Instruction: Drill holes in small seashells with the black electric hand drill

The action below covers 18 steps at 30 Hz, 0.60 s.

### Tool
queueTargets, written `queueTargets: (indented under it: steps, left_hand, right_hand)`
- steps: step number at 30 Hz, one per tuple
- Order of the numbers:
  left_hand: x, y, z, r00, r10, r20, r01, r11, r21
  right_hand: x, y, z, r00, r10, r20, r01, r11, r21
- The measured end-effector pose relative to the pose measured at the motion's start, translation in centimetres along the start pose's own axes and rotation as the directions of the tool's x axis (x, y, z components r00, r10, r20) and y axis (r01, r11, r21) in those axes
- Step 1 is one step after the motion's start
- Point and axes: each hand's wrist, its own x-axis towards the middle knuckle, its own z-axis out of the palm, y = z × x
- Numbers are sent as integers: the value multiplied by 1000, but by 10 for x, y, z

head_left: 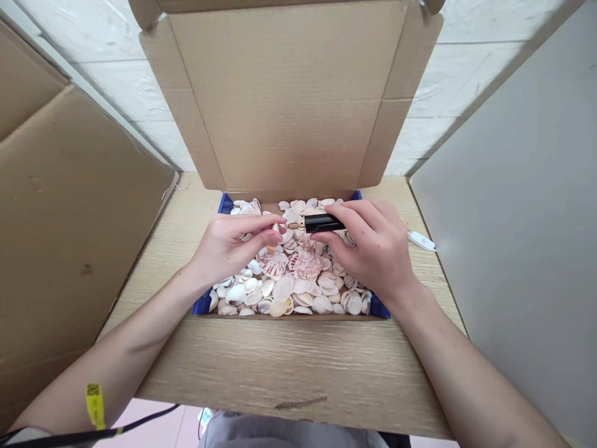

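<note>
Between the thumb and fingers of my left hand (240,242) is a small pale seashell (277,228), mostly hidden by the fingertips. My right hand (373,242) grips a black mini drill (324,223) with a brass-coloured chuck. The drill lies level and points left, its thin tip at the shell; whether it goes into the shell I cannot make out. Both hands are above an open cardboard box (298,317) with blue sides, full of white and cream seashells (282,287). Two larger scallop shells with red streaks (305,264) lie near its middle.
The box's lid (289,99) stands upright at the back, before a white brick wall (116,87). A large cardboard piece (69,205) rises on the left, a grey panel (517,186) on the right. On the wooden table (280,361) lies a white inline switch (422,241).
</note>
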Motion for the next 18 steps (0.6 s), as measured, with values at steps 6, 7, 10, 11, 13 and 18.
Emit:
queueTargets:
  steps: [6,7,10,11,13,18]
  left_hand:
    - [0,1,-1,998,37,-40,-35,998,50]
    - [1,1,-1,998,56,-36,-54,997,59]
    - [1,1,0,991,132,-13,-131,989,69]
    - [1,1,0,988,153,-10,-152,986,65]
    - [1,1,1,986,165,2,-165,985,55]
    - [1,-2,1,995,66,73,-64,998,-21]
  right_hand:
    - [-2,-2,1,995,3,96,-7,999,42]
    - [-1,-2,1,995,-1,103,-4,999,48]
    - [0,-3,0,993,-27,119,21,998,54]
    - [0,-3,-1,992,-35,118,29,998,52]
    - [0,-3,-1,993,-41,109,36,998,45]
    - [1,-1,-2,994,-108,7,107,993,42]
